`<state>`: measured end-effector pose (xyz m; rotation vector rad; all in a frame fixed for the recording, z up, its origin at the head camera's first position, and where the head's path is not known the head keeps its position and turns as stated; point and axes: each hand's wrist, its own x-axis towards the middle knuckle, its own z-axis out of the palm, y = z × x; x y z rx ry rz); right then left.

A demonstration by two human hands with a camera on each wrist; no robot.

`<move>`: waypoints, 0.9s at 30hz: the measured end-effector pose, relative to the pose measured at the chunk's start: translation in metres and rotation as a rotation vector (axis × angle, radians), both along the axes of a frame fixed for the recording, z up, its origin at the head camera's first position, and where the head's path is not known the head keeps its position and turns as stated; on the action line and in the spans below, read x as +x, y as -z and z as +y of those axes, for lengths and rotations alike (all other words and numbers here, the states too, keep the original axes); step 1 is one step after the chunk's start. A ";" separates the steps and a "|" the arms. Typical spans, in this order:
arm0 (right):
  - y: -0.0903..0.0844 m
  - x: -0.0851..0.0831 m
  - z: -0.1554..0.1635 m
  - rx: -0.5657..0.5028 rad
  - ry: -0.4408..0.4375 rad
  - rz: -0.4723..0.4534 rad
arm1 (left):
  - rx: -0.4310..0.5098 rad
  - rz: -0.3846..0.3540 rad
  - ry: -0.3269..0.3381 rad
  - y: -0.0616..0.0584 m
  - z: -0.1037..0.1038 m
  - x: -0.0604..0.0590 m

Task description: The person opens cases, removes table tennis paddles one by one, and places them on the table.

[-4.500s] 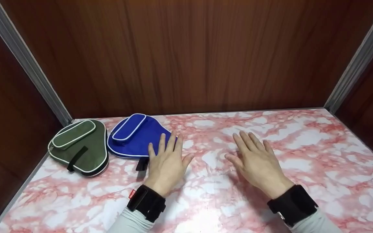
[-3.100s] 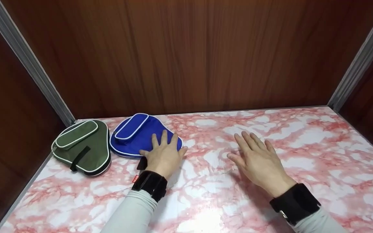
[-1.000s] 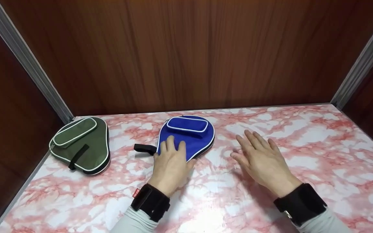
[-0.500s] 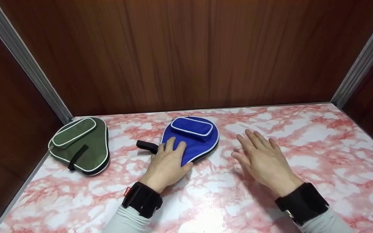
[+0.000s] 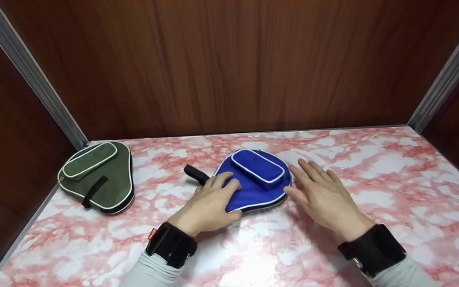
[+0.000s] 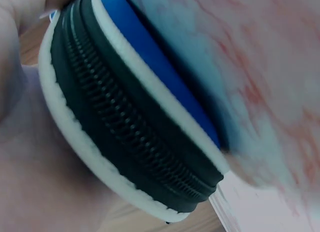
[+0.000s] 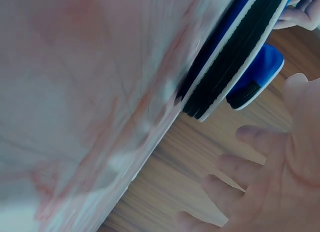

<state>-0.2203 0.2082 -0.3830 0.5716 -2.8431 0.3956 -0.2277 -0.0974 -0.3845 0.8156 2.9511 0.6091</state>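
A blue table tennis bat case (image 5: 257,179) with white piping and a raised ball pocket lies mid-table, its narrow end toward my left hand (image 5: 209,203). That hand holds this end, fingers bent over the top and thumb along the near edge. Close up in the left wrist view, the case's black zip edge (image 6: 120,117) runs beside my palm. My right hand (image 5: 323,195) hovers with straight, spread fingers, its thumb and fingertips right at the wide end of the case. The right wrist view shows those spread fingers a little apart from the blue case (image 7: 240,46).
A green bat case (image 5: 102,175) with white piping and a black strap lies at the far left. The blue case's black strap loop (image 5: 195,174) sticks out leftward. Brown wood-grain panels (image 5: 245,67) wall the red-and-white marbled table (image 5: 365,159) on three sides.
The blue case has been drawn away from the green one, rightward and nearer, and turned by my left hand. It now reaches my right hand, which has hardly moved.
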 end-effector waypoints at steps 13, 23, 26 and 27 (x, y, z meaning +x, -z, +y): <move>-0.003 -0.004 -0.008 -0.077 -0.123 -0.076 | 0.005 -0.062 0.145 -0.009 -0.006 0.004; 0.001 0.002 -0.011 -0.153 -0.150 -0.206 | -0.003 -0.063 0.192 -0.012 -0.004 0.005; 0.002 0.005 -0.010 -0.151 -0.145 -0.206 | -0.005 -0.047 0.190 -0.011 0.000 0.007; 0.003 0.006 -0.010 -0.145 -0.140 -0.205 | -0.005 -0.044 0.181 -0.010 0.002 0.008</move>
